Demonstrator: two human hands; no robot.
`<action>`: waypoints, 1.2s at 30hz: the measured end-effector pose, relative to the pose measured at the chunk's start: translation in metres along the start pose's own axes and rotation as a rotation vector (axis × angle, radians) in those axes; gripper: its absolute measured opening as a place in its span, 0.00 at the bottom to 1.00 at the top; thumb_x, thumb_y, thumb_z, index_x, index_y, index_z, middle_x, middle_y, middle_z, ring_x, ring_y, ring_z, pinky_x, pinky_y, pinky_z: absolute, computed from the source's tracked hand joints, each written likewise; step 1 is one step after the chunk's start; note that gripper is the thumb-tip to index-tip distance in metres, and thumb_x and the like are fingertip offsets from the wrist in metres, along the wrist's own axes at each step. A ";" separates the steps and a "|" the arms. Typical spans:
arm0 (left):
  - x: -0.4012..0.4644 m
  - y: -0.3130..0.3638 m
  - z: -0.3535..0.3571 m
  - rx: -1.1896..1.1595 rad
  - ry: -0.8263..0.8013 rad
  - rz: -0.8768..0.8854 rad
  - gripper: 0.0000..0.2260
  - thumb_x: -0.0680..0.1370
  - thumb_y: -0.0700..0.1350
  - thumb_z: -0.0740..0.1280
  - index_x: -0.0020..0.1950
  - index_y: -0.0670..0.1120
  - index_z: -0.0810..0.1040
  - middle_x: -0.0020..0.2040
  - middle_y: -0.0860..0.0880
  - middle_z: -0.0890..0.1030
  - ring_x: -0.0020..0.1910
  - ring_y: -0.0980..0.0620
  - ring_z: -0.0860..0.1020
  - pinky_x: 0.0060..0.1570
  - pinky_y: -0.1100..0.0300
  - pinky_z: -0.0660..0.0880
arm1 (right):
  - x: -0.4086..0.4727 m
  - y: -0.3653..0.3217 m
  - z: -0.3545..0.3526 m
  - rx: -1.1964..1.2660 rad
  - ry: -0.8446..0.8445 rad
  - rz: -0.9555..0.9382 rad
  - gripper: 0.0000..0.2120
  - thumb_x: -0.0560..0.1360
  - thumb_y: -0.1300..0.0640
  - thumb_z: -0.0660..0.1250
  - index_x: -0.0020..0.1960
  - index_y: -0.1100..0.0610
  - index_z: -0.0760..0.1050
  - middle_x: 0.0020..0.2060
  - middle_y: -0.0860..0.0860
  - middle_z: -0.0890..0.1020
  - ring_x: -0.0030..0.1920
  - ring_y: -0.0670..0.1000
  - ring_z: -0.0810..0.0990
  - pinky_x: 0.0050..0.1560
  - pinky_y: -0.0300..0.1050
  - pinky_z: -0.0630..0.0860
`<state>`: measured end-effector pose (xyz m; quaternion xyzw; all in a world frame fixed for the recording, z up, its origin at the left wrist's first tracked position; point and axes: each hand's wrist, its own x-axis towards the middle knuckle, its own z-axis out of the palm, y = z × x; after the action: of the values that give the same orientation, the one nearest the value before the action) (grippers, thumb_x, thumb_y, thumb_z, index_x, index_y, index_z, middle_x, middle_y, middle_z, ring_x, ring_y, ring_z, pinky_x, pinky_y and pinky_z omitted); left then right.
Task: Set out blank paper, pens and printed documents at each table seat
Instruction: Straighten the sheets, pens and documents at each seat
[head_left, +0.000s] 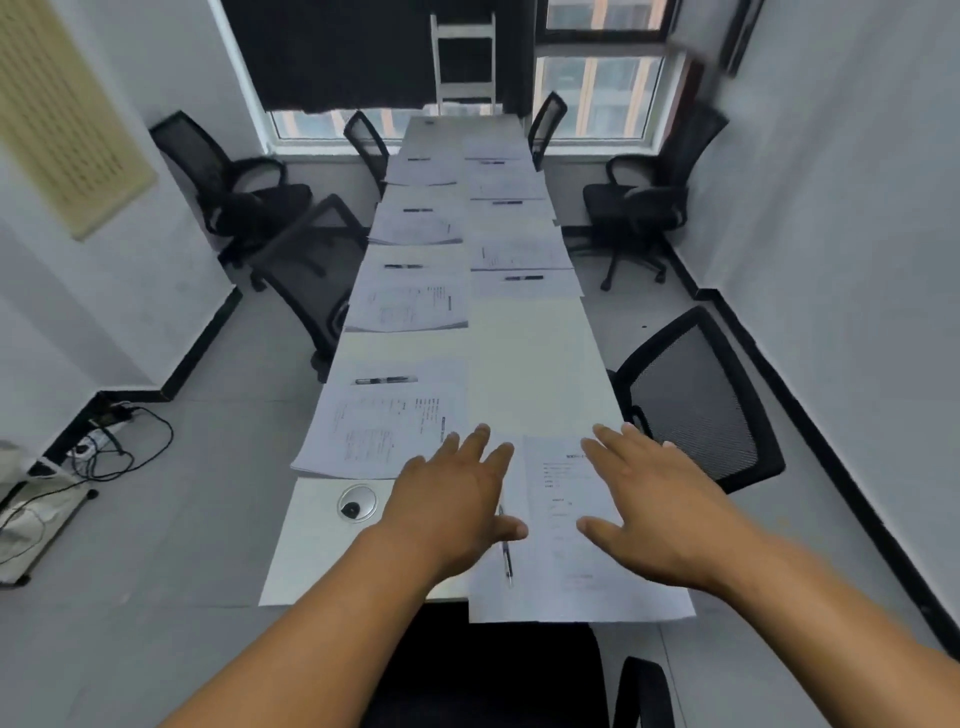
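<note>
My left hand (457, 499) and right hand (660, 504), both flat with fingers spread and gripping nothing, hover over the printed document (566, 525) at the near table (311, 545) end; a pen (506, 558) lies beside it, partly under my left thumb. Further paper sets with pens line both sides, between black mesh chairs (696, 400).

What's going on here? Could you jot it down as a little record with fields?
place: meeting room, long white table, black mesh chairs
near seat: printed document with a pen beside it
left hand: open, over the pen
right hand: open, over the document
other seats: papers with pens laid out
gap: bare stretch on the right side
</note>
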<state>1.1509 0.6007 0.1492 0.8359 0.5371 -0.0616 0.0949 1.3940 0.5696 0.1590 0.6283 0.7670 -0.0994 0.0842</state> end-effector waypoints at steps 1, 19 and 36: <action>-0.011 0.004 -0.013 -0.001 0.029 -0.010 0.43 0.82 0.69 0.67 0.89 0.56 0.50 0.91 0.50 0.47 0.89 0.42 0.51 0.80 0.38 0.64 | -0.010 -0.005 -0.013 -0.012 0.021 0.001 0.43 0.84 0.33 0.59 0.89 0.49 0.43 0.89 0.48 0.44 0.88 0.54 0.42 0.87 0.60 0.48; -0.251 0.057 -0.162 0.214 0.241 -0.235 0.40 0.83 0.68 0.66 0.88 0.52 0.55 0.90 0.46 0.54 0.88 0.40 0.55 0.82 0.33 0.60 | -0.167 -0.107 -0.167 -0.040 0.309 -0.256 0.42 0.84 0.37 0.61 0.89 0.48 0.43 0.89 0.49 0.44 0.88 0.55 0.43 0.87 0.59 0.50; -0.409 -0.111 -0.194 0.281 0.323 -0.386 0.41 0.83 0.67 0.66 0.89 0.52 0.53 0.90 0.45 0.50 0.89 0.39 0.52 0.81 0.33 0.59 | -0.169 -0.338 -0.197 -0.095 0.416 -0.434 0.43 0.82 0.36 0.63 0.88 0.48 0.45 0.89 0.48 0.50 0.88 0.56 0.47 0.86 0.60 0.53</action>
<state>0.8803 0.3271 0.4114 0.7220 0.6808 -0.0186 -0.1223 1.0951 0.3959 0.4083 0.4520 0.8879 0.0520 -0.0685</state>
